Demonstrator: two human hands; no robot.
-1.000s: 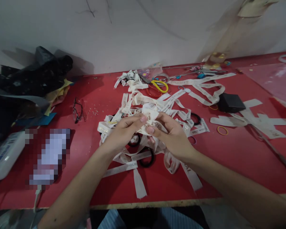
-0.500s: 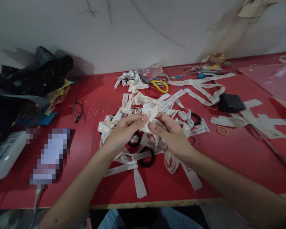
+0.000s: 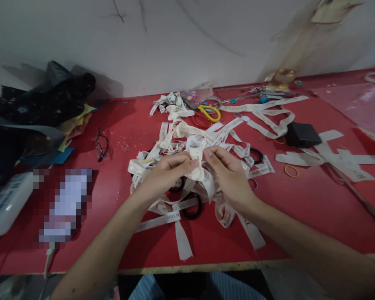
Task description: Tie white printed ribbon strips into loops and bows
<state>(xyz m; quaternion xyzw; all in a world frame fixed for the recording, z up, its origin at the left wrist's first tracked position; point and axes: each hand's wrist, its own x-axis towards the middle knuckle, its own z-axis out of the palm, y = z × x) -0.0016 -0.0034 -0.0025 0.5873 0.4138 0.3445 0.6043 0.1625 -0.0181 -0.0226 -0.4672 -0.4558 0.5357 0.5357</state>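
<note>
A folded bundle of white printed ribbon point(image 3: 197, 160) is pinched between both hands above a red table point(image 3: 128, 125). My left hand point(image 3: 165, 175) grips its left side with thumb and fingers closed. My right hand point(image 3: 229, 177) pinches its right side, thumb tip near the top. Beneath them lies a tangled heap of white ribbon strips point(image 3: 187, 133) with gold lettering and black hair bands point(image 3: 192, 206).
Yellow-handled scissors point(image 3: 210, 111) lie behind the heap. A small black box point(image 3: 302, 134) and more ribbon strips point(image 3: 334, 158) are to the right. Glasses point(image 3: 101, 144), a black bag point(image 3: 46, 98) and a white device point(image 3: 6, 202) sit at the left.
Both hands stay on the ribbon bundle. The right hand's fingers have shifted upward and the bundle now hangs lower between the hands, its loops reshaped.
</note>
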